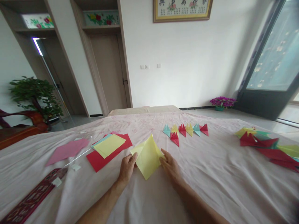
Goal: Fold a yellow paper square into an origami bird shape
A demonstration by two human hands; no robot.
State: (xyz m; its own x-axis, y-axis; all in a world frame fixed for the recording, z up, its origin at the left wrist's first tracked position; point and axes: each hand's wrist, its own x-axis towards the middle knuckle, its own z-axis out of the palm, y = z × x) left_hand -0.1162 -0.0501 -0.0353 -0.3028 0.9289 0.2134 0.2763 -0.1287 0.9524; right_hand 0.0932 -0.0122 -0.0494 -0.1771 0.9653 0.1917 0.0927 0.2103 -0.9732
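A partly folded yellow paper [147,157] lies on the pale pink cloth of the table [210,174], one corner pointing up and one down. My left hand [127,168] pinches its left edge with fingers closed. My right hand [170,165] grips its right edge with the fingertips pressed on the sheet. A stack of flat sheets [108,147], yellow over light blue over red, lies just to the left. Beyond the right hand stands a row of small folded pieces [185,130] in teal, yellow and red.
A pink sheet [67,150] and a dark red patterned strip [32,197] lie at the left. A heap of folded red, yellow and green paper [268,144] sits at the right. Past the table are doors, a potted plant [32,95] and purple flowers [222,102].
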